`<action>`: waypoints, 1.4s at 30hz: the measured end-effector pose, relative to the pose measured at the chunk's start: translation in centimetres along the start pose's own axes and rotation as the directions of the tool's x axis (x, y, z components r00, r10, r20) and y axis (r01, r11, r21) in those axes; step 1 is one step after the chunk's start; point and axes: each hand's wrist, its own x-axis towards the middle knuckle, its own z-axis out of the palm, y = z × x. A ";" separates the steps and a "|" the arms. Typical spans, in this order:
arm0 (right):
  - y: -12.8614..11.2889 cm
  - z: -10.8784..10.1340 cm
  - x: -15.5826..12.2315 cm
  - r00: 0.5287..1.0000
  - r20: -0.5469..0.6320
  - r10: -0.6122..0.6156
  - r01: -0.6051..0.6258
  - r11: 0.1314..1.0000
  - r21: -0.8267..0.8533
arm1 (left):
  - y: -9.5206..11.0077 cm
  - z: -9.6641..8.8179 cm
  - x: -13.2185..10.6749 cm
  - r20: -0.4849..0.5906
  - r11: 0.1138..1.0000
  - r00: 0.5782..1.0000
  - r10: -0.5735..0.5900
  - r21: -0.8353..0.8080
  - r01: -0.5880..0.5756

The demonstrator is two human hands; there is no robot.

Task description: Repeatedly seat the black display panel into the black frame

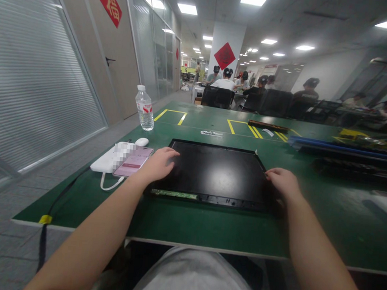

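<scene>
A black LCD panel [211, 169] in a thin frame lies flat on the green table in front of me. A strip of green circuit board [174, 194] shows along its near edge. My left hand [159, 163] rests over the panel's left edge, thumb and fingers apart and nothing gripped. At the right edge, my right hand [283, 180] has its thumb and fingertips pinched together on the frame. The lower fingers of that hand are partly hidden. A small light tab [256, 152] sticks up at the far right corner.
Left of the panel are a phone [134, 161], a white cabled box [111, 158], a white mouse-like object [141, 142] and a water bottle [145, 109]. Long blue-edged strips [328, 148] lie at the right, a dark bar [268, 126] farther back. People sit beyond the table.
</scene>
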 end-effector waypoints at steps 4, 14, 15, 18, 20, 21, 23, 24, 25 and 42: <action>0.5 -0.1 0.3 1.000 -0.004 0.017 -0.016 0.999 0.047 | -1.1 0.0 0.3 0.038 0.977 0.978 -0.204 0.065 0.202; 0.6 0.5 0.8 0.999 -0.001 0.042 -0.042 0.999 0.019 | -2.0 0.8 0.1 0.099 0.925 0.921 -0.376 -0.014 0.379; 0.5 0.6 0.7 0.999 0.007 0.037 -0.037 0.999 0.024 | -2.1 0.9 0.1 0.098 0.923 0.919 -0.383 -0.011 0.386; 0.2 0.7 0.5 0.999 0.026 0.027 -0.028 0.998 0.048 | -2.3 0.8 0.0 0.093 0.920 0.917 -0.389 -0.016 0.392; 0.3 0.7 0.5 0.999 0.030 0.019 -0.021 0.998 0.063 | -2.3 0.6 0.0 0.079 0.911 0.912 -0.402 -0.063 0.407; 0.4 0.8 0.5 1.000 0.028 0.014 -0.016 0.998 0.068 | -2.3 0.6 0.0 0.073 0.901 0.906 -0.416 -0.098 0.422; 0.7 0.9 0.7 1.000 0.024 0.001 -0.003 0.997 0.075 | -2.1 0.5 0.0 0.066 0.866 0.885 -0.460 -0.186 0.464; 0.8 1.0 0.7 1.000 0.026 -0.004 0.002 0.997 0.076 | -2.0 0.4 0.1 0.064 0.840 0.871 -0.487 -0.237 0.487; 0.9 1.1 0.8 1.000 0.026 -0.008 0.007 0.997 0.075 | -1.9 0.4 0.1 0.064 0.809 0.856 -0.513 -0.297 0.508; 1.0 1.3 0.9 0.999 0.000 -0.052 0.052 0.999 -0.007 | 0.6 -1.9 0.6 0.300 0.129 0.694 -0.655 -0.860 0.494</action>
